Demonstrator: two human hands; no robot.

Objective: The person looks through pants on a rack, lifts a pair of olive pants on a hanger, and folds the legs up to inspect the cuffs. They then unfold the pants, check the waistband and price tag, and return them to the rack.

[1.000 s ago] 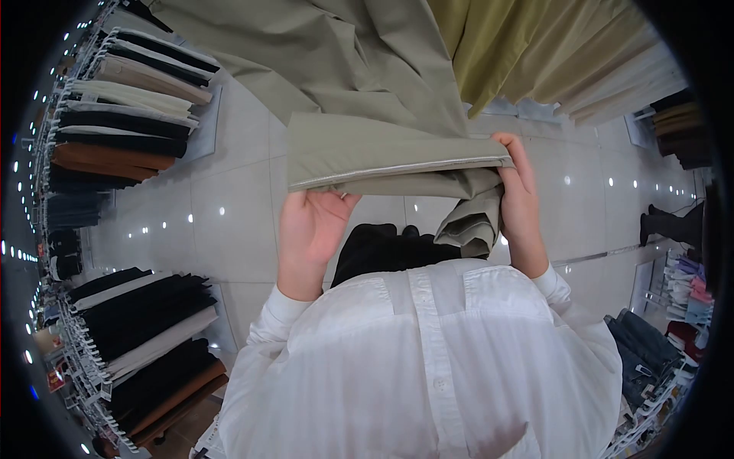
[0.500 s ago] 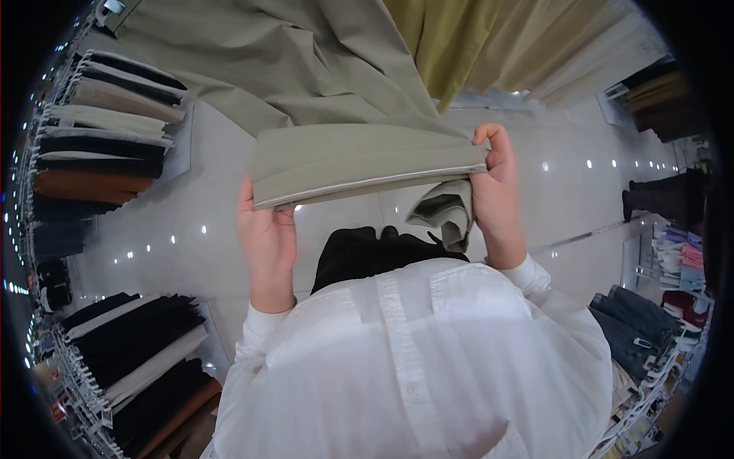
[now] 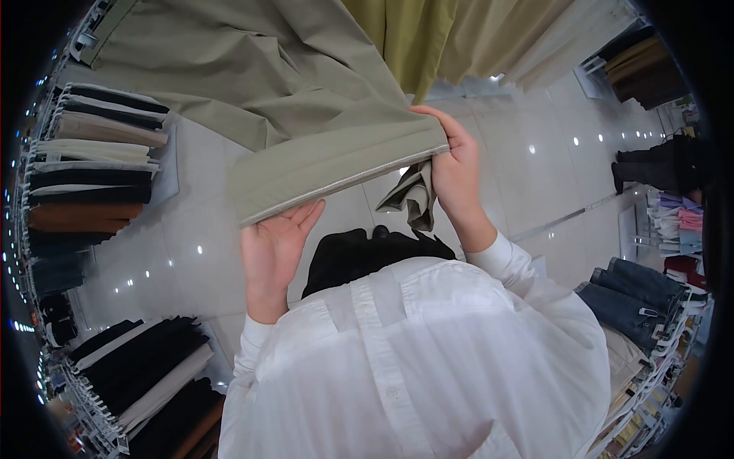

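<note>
Sage-green trousers (image 3: 321, 84) stretch from the upper left toward me, one leg's hem edge running slantwise between my hands. My right hand (image 3: 457, 172) grips the right end of this hem, a finger laid over the top of the cloth. Under the hem's left part lies my left hand (image 3: 277, 249), palm up, fingers extended and partly covered by the fabric; it supports the cloth without a closed grip. Below my right hand hangs the other leg's crumpled end (image 3: 413, 200).
Mustard (image 3: 417, 50) and beige trousers (image 3: 497, 38) hang at the top. Racks of dark, white and brown trousers (image 3: 92, 183) line the left. Folded jeans (image 3: 631, 306) hang at lower right. A person's dark-clothed legs (image 3: 657, 168) stand on the tiled floor at right.
The hem has tilted, its left end lower, and the cloth has shifted left in view. My left hand's fingers have loosened from the hem corner and opened beneath it. My right hand keeps its grip.
</note>
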